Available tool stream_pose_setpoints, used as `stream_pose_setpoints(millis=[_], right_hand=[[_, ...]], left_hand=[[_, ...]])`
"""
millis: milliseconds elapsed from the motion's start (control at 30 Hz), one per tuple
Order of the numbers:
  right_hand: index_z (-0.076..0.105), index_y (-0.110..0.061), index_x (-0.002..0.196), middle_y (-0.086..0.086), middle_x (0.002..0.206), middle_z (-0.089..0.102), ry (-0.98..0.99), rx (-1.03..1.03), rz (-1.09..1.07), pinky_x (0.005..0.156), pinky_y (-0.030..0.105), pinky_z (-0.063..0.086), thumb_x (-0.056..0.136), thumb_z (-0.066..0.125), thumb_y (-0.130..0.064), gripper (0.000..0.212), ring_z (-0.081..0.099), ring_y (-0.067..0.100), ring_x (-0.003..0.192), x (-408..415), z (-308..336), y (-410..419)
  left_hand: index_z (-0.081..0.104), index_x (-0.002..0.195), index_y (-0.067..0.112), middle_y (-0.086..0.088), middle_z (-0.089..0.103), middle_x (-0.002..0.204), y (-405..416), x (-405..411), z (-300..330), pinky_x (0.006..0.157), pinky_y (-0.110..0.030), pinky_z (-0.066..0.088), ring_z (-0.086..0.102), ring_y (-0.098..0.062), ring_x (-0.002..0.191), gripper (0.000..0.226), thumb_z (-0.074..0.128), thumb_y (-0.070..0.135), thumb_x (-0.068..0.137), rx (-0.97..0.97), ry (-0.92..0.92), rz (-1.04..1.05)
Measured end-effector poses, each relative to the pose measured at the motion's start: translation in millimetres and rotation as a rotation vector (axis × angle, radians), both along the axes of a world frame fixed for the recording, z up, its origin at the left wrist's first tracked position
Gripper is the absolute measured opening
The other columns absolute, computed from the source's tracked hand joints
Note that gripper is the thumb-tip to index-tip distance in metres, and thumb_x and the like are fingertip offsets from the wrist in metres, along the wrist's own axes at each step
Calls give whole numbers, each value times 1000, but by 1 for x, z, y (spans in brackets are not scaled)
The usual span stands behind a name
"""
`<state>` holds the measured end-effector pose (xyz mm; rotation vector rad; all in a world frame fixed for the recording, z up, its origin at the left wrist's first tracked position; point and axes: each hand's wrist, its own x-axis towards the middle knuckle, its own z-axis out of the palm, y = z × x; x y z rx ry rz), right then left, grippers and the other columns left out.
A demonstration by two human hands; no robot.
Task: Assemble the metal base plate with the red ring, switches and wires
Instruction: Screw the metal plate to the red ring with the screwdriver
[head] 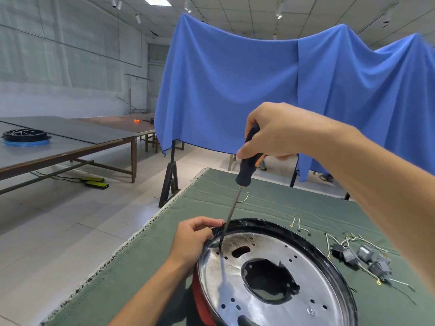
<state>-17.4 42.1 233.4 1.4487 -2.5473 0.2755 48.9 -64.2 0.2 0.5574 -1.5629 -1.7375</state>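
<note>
The round metal base plate [270, 295] with a black rim lies tilted on the green cloth, and the red ring [200, 300] shows beneath its left edge. My left hand [193, 238] grips the plate's rim at the upper left. My right hand [275, 132] holds the dark blue handle of a screwdriver [247, 165]. Its shaft runs down to the plate, with the tip on a hole near the left rim. Several black switches [362, 256] with white wires [299, 223] lie to the right of the plate.
The green-covered table [270, 196] ends in a frayed left edge, with tiled floor beyond. A blue drape [235, 90] hangs behind. A long table at the left carries a black round part [24, 135]. A loose wire [244, 198] lies mid-table.
</note>
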Motion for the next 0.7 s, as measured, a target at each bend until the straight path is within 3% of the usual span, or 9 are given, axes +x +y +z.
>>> stream_pose_setpoints(millis=[100,200,267,333,433,600,700], right_hand=[[58,-16,72,-5,53,62,129,-7,-31,43,19,31,78,69,-42,28,48,12,40,2,-2,-4],[56,-13,84,2,68,69,-57,10,35,40,20,43,82,69,-34,25,59,14,39,3,-2,-9],[57,-10,89,4,70,70,-133,6,56,36,17,42,82,70,-29,23,60,11,36,2,-1,-7],[59,-12,80,0,57,65,-38,-45,14,36,15,35,80,70,-34,25,49,8,29,-2,-3,-4],[53,-14,69,-1,55,62,115,-149,-56,45,21,30,79,65,-37,27,50,16,45,-6,-12,-3],[57,-16,72,-6,51,63,66,-193,-42,45,20,32,75,66,-41,27,57,13,37,-8,-13,-2],[54,-13,68,1,58,65,68,-272,-23,49,23,41,71,66,-35,25,62,20,47,-10,-11,-2]], left_hand=[[72,83,-5,-8,75,89,1,0,-1,68,-23,57,71,-17,81,34,44,-23,75,-5,-11,0],[73,82,-4,-6,75,88,-1,0,-1,65,-21,56,71,-17,79,34,45,-22,75,-15,-16,11],[73,82,-4,-6,75,87,-1,0,-1,64,-21,55,71,-17,79,34,45,-22,75,-18,-19,8],[73,82,-3,-6,75,88,-1,0,-1,67,-22,56,71,-18,82,34,45,-22,75,-18,-24,2],[73,81,-2,-7,75,89,-1,0,-1,69,-23,57,71,-19,84,35,45,-22,74,-15,-23,7],[73,79,-1,-6,75,88,0,1,0,68,-21,56,71,-17,81,36,44,-22,74,-18,-15,10],[73,80,0,-4,76,87,1,2,2,65,-20,56,71,-16,82,36,45,-22,74,-36,1,6]])
